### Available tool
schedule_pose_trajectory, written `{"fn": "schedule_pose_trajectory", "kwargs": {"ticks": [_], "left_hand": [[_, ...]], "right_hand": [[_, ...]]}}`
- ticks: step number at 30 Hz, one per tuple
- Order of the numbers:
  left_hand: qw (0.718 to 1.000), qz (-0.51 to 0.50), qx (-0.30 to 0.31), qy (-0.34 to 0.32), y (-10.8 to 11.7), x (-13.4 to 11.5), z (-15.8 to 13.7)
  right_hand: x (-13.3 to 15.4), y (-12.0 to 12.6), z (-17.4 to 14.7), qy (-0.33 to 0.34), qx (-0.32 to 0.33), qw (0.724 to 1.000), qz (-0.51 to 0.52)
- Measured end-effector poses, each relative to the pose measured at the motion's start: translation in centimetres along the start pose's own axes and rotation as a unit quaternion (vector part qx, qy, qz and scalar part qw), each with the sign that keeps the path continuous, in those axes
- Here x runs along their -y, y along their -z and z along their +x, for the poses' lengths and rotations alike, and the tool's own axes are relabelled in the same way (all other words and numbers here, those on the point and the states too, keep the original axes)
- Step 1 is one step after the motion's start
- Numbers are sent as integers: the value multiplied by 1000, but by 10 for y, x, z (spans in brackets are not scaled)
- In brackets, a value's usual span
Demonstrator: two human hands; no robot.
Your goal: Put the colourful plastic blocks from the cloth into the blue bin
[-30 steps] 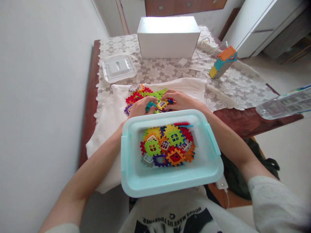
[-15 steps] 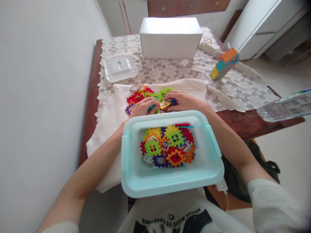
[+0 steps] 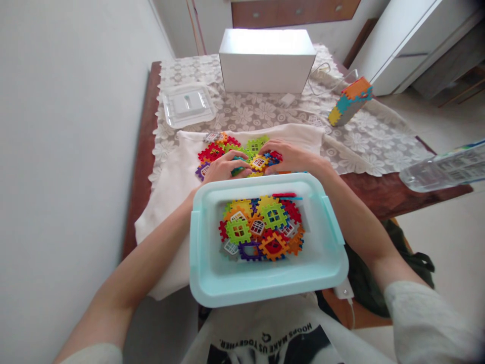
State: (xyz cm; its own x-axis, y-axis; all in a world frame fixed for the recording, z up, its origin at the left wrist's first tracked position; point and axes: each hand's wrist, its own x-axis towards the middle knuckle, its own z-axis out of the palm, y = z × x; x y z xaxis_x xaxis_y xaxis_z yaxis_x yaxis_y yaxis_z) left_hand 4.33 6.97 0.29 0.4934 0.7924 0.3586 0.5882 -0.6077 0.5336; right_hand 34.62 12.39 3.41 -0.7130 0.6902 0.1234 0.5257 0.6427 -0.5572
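Many-coloured interlocking plastic building tiles lie heaped on a white cloth (image 3: 162, 202). Between my hands is a yellow tile with a white window insert (image 3: 259, 162). My left hand (image 3: 223, 167) curls from the left around a teal tile (image 3: 238, 170), fingertips close to the yellow one. My right hand (image 3: 286, 155) has its thumb and fingers bent around the yellow tile's right side, over red and blue tiles (image 3: 273, 157). Nearer to me, a light-blue plastic tub (image 3: 265, 280) holds more tiles, several with window frames (image 3: 273, 216). Its far rim hides part of the work area.
A clear lid (image 3: 188, 105) lies at the back left, and a white box (image 3: 267, 71) stands behind. To the right is an assembled orange, teal and yellow tile block (image 3: 350, 101). A clear plastic bottle (image 3: 443, 169) juts in at the right table edge.
Both hands stay over the pile with small finger movements. The yellow window tile shows more fully between them, as my right hand has shifted slightly right.
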Motion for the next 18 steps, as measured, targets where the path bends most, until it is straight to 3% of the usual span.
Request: {"fn": "schedule_pose_trajectory", "kwargs": {"ticks": [4, 7, 13, 18], "left_hand": [[1000, 9, -1, 16, 3, -7, 0], [1000, 6, -4, 18, 5, -11, 1], [999, -29, -12, 23, 5, -9, 3], [998, -47, -15, 39, 4, -4, 2]], "right_hand": [[12, 3, 0, 2, 17, 1000, -20], [13, 2, 0, -7, -7, 1000, -22], [-6, -3, 2, -9, -100, 993, 55], [-23, -1, 2, -64, -131, 989, -3]]}}
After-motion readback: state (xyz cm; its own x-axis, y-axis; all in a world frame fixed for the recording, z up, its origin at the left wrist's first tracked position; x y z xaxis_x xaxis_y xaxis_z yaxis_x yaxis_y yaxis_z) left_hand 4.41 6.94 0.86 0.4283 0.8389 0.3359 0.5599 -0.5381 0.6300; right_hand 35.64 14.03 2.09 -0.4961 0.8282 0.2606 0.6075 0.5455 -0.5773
